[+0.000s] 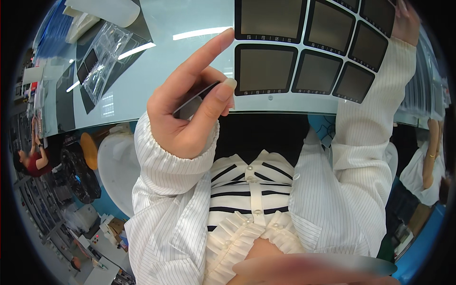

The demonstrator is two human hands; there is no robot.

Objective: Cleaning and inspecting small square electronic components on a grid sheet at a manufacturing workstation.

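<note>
The thin dark piece (194, 107) sits in the left hand (178, 92), over the near edge of the glass table (156, 71) and just left of the grid of dark panels (266, 69). Grip it by its edges only; a fingertip on the face would probably leave a mark. Keep pressure light, since so thin a piece may flex. Hold it clear of the panels to avoid scratching either surface.

Left hand: thumb and curled fingers are closed on the piece; the index finger is extended up and right, its tip at the grid's left border. From where I stand, contact there cannot be confirmed.

Right hand (403, 21): positioned at the grid's far right, forearm reaching up past the panels. The frame cuts it off, so I cannot tell whether it grips anything.

Farther left, a clear plastic tray (108, 54) lies on a dark sheet (142, 29), well apart from the grid.
</note>
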